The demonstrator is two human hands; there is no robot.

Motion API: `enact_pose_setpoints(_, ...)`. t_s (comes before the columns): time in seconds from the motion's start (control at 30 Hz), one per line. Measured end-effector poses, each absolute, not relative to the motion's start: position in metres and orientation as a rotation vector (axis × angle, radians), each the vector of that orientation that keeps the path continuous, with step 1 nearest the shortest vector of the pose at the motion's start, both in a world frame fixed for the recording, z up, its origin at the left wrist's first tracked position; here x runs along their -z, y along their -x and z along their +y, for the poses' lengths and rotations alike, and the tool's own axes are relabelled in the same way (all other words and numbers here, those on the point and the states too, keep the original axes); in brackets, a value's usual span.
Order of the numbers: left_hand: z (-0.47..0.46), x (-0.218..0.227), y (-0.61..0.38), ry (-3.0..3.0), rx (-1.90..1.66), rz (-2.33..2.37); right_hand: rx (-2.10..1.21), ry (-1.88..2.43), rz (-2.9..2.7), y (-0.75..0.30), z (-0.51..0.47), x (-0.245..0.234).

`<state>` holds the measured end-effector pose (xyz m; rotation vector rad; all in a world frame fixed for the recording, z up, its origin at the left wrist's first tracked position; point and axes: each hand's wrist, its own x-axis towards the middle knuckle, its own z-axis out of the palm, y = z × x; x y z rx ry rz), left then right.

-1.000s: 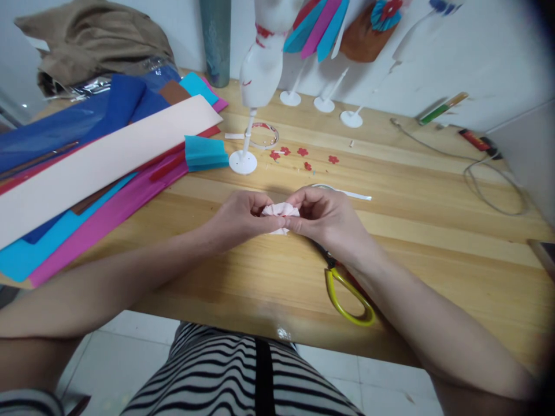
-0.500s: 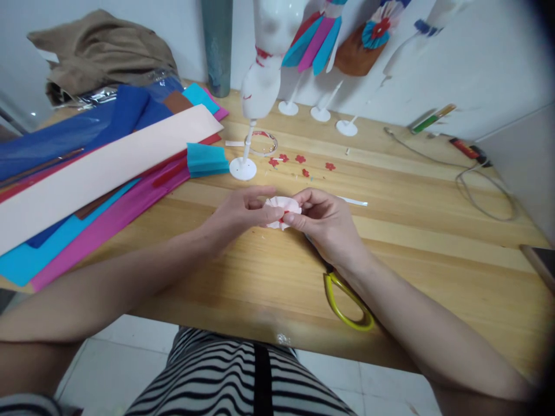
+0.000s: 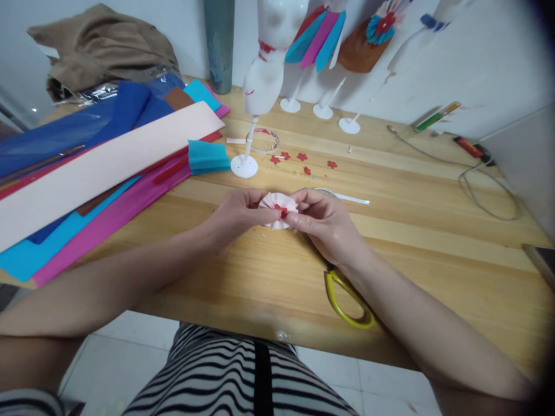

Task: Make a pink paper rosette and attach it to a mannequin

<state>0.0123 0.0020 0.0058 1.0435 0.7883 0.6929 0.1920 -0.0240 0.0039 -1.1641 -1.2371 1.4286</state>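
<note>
Between my two hands is a pale pink pleated paper rosette with a small red paper flower at its centre. My left hand pinches the rosette from the left, its thumb on the front near the red flower. From the right, my right hand grips the rosette's edge, thumb beside the flower. Under the right hand lie scissors with yellow handles; the hand hides part of them. Several loose red paper flowers are scattered on the table beyond my hands.
A white mannequin stands behind my hands, near a roll of clear tape. Folded coloured paper is piled at the left. More stands line the wall. A white strip and a cable lie to the right.
The rosette has been tilted to face me more, so its pleats and red centre show more fully. My left fingers have drawn in behind its edge.
</note>
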Motion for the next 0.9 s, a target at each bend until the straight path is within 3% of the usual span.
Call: enact_pose_setpoints(0.9,0.0044,-0.0128,-0.0137,-1.217,-0.564,0.882,-1.245,1.311,-1.392,-0.1953,-0.0261,-0.0148)
